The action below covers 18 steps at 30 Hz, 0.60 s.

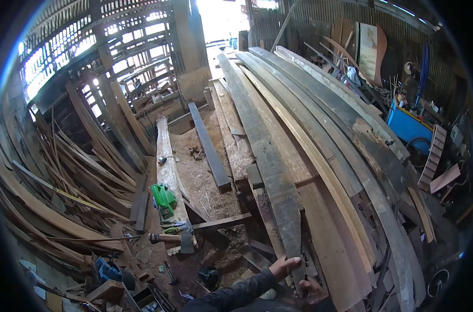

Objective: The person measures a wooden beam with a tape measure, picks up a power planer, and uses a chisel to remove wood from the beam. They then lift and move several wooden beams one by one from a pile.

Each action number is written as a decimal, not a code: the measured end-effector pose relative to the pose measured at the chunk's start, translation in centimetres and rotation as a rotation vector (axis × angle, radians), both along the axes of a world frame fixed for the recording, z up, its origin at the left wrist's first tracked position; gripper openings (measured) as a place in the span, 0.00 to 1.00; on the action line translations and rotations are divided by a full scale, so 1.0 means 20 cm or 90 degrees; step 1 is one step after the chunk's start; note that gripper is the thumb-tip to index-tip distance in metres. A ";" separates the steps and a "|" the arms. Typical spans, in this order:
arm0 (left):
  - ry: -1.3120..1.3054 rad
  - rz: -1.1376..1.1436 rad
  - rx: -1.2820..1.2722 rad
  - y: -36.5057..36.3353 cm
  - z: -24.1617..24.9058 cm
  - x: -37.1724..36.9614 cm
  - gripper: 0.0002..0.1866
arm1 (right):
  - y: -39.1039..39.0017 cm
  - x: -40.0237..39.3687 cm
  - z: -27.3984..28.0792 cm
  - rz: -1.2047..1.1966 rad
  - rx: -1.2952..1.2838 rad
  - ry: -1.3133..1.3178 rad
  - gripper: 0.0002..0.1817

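My left hand [284, 267] is clenched round the near end of a long dark plank [270, 166], thumb over its left edge and fingers [293, 259] curled on top. My right hand [311, 291] sits just below and to the right of those fingers, under the same plank end; I cannot tell whether it is clenched or released, since the board hides most of it. The plank runs away from my fingers up the middle of a stack of planks [330, 156], lying on top of the others.

Left of my fingers, on the dirt floor, lie short offcuts and a small dark object. Further left, an axe [171, 239] rests across the near end of a pale log [168, 166], with a green power tool [163, 197] on the log just beyond it. A dark beam [209, 148] lies on the sawdust between the log and the stack. Far left, thin strips [65, 177] are heaped against the wall. Far right of my fingers stands a blue machine [408, 127].
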State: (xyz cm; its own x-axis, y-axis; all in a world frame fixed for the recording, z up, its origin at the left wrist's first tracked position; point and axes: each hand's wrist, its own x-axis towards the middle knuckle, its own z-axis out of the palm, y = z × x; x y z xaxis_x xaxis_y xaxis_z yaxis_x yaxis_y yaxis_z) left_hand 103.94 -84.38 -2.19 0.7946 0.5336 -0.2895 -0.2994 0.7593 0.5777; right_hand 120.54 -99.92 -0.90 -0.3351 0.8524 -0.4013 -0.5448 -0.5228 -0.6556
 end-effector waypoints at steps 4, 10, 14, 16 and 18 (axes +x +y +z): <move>-0.018 -0.028 0.021 0.02 0.02 -0.02 0.33 | 0.02 -0.09 0.15 -0.080 -0.012 -0.019 0.38; -0.029 -0.105 0.054 0.05 -0.05 -0.05 0.43 | 0.02 -0.10 0.21 -0.101 -0.030 -0.041 0.35; -0.098 -0.129 0.019 0.04 -0.05 -0.08 0.45 | 0.05 -0.14 0.29 -0.107 0.008 -0.125 0.37; -0.148 -0.131 0.009 0.04 0.07 -0.11 0.46 | 0.07 -0.18 0.35 -0.111 0.020 -0.164 0.37; -0.132 -0.130 0.006 0.03 0.06 -0.16 0.45 | 0.07 -0.21 0.39 -0.115 0.048 -0.205 0.35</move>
